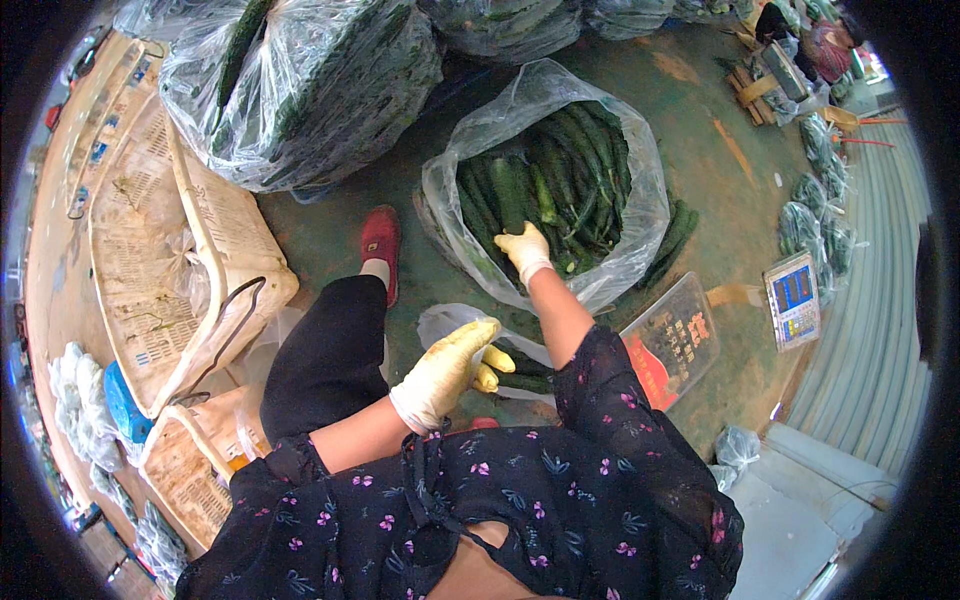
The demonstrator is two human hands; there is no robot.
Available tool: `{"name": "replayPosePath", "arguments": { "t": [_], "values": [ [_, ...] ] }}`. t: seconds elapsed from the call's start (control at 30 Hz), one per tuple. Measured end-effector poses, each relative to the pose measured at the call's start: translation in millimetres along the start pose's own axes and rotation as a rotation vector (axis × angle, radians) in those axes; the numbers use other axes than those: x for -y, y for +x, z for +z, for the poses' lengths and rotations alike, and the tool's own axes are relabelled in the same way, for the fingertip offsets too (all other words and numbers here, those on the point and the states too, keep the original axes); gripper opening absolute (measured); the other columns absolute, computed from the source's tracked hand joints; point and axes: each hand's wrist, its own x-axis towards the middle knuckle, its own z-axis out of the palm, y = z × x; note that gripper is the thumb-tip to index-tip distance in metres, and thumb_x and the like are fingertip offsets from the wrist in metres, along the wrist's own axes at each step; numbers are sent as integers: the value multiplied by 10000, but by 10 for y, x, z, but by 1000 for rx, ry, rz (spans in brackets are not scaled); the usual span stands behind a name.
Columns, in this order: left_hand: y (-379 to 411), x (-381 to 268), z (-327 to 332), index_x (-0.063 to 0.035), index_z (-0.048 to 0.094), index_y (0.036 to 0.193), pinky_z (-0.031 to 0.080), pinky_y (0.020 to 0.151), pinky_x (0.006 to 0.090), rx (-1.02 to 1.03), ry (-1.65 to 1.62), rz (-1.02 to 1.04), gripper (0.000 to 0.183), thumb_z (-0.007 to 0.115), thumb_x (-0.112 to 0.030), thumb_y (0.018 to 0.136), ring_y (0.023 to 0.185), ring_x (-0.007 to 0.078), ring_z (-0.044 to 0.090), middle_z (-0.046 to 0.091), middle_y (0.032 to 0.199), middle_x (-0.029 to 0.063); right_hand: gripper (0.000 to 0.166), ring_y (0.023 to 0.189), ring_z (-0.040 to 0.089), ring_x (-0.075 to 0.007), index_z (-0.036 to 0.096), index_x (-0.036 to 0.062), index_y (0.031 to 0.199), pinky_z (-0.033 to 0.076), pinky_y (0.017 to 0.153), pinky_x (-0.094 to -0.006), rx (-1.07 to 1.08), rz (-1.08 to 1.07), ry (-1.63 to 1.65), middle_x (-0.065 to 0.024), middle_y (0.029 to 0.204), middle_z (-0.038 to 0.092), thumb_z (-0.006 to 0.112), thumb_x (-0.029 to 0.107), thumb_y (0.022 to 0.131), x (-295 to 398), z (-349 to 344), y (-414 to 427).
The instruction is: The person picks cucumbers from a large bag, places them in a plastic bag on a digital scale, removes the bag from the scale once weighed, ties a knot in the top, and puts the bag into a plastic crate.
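A large clear plastic bag stands open on the floor in front of me, filled with long dark-green cucumbers. My right hand, in a pale yellow glove, reaches over its near rim. Its fingers close around the near end of a thick cucumber; the underside of the grip is hidden. Closer to my body, my left hand, gloved too, hovers with bent, parted fingers and nothing visible in it. Below that hand lies a smaller clear bag with cucumbers, partly covered by my hand and arm.
A huge bag of cucumbers bulges at upper left, a loose cucumber on top. Dirty plastic crates stand left. More cucumbers lie right of the open bag. A scale's platform and display stand right, near filled bags.
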Motion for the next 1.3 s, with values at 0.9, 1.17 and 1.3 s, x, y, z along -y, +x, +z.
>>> {"name": "replayPosePath", "arguments": {
  "t": [0.9,1.17,1.3],
  "values": [
    [28,67,-44,-75,444,1361,504,626,297,38,-68,9,490,461,-394,990,613,169,583,656,893,146,473,1050,624,-339,616,60,1105,508,908,-404,3,-113,-669,-173,1135,645,737,232,682,744,330,-256],
    [-13,0,-4,-66,432,1369,504,630,299,17,-62,-22,508,457,-403,990,620,172,584,656,905,154,655,1099,599,-345,593,16,1190,479,938,-389,176,-55,-652,-221,1176,624,773,338,650,982,120,-175],
    [6,29,-29,-61,471,1325,504,614,286,10,-51,-8,480,456,-403,989,600,174,586,660,895,155,638,942,664,-264,621,-11,1120,508,860,-331,152,-218,-300,-172,1030,686,831,295,600,723,-328,-32]
  ]
}}
